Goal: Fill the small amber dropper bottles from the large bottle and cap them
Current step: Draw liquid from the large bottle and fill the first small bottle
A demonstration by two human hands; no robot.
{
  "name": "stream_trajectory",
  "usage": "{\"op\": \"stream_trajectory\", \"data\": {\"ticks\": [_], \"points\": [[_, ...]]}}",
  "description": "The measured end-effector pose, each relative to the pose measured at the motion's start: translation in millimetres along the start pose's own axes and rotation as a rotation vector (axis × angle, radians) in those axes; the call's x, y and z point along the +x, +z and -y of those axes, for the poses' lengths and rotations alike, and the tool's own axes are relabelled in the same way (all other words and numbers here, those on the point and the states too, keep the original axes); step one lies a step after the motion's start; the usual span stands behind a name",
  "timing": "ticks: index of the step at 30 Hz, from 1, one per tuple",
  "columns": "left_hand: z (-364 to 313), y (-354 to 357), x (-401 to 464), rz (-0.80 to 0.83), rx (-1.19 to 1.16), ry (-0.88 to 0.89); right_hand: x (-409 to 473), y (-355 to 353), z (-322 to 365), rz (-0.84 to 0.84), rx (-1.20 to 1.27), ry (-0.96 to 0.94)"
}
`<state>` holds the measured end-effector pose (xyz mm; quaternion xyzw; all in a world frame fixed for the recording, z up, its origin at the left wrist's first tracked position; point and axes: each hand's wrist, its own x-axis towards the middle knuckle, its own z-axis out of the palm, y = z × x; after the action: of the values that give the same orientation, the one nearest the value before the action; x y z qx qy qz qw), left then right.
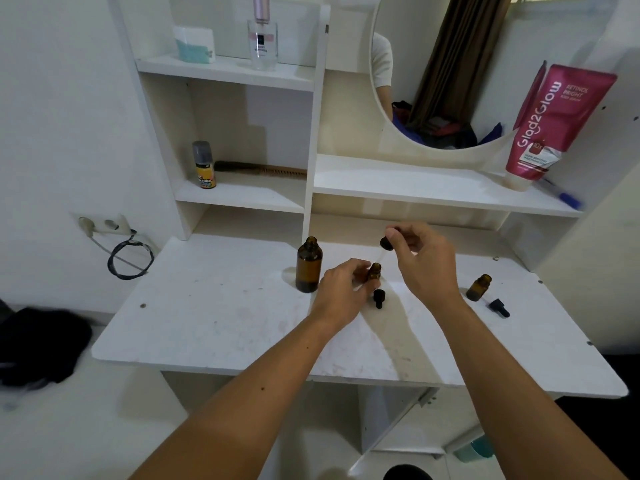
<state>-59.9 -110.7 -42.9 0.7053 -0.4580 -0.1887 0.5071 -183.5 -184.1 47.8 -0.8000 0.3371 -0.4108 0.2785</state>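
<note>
Small amber bottle (374,272) between both hands.

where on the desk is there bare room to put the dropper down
The desk top is bare left of the large bottle, out to its left edge, and along the front edge under the forearms. A narrower gap lies between the right hand and the far small bottle. Around the left hand it is crowded.

This is a room in a home, at a white wooden dressing table (214,327) with open shelves. A round wall mirror (446,81) reflects a brown curtain and clothes. On the shelves stand a pink plastic cream tube (550,123), a clear glass perfume bottle (262,43) and a brown comb (263,168).
</note>
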Motion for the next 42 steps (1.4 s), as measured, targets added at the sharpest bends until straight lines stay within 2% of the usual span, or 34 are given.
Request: {"op": "stream_trajectory", "data": {"ticks": [6,10,15,21,27,36,42], "points": [[0.1,-13.6,-18.7,0.007,-0.101,-0.046,3.1,-16.5,27.8,-0.090,0.015,-0.072],[7.2,-34.7,-38.5,0.005,-0.087,-0.062,3.5,-11.6,46.7,-0.137,0.031,-0.119],[21.4,-74.1,-60.5,-0.044,-0.087,-0.052,1.2,8.5,75.3,-0.104,0.185,-0.102],[30.7,-110.5,-65.2,-0.114,-0.154,-0.107,3.4,29.2,96.2,-0.091,0.247,-0.118],[32.1,-110.2,-48.1,-0.178,-0.139,-0.133,7.3,40.5,98.1,-0.062,0.190,-0.149],[40.1,-102.1,-29.7,-0.179,-0.131,-0.139,8.5,69.1,75.6,0.105,0.079,-0.100],[42.6,-103.1,-27.3,-0.168,-0.104,-0.130,6.5,79.7,64.8,0.087,0.048,-0.066]]}}
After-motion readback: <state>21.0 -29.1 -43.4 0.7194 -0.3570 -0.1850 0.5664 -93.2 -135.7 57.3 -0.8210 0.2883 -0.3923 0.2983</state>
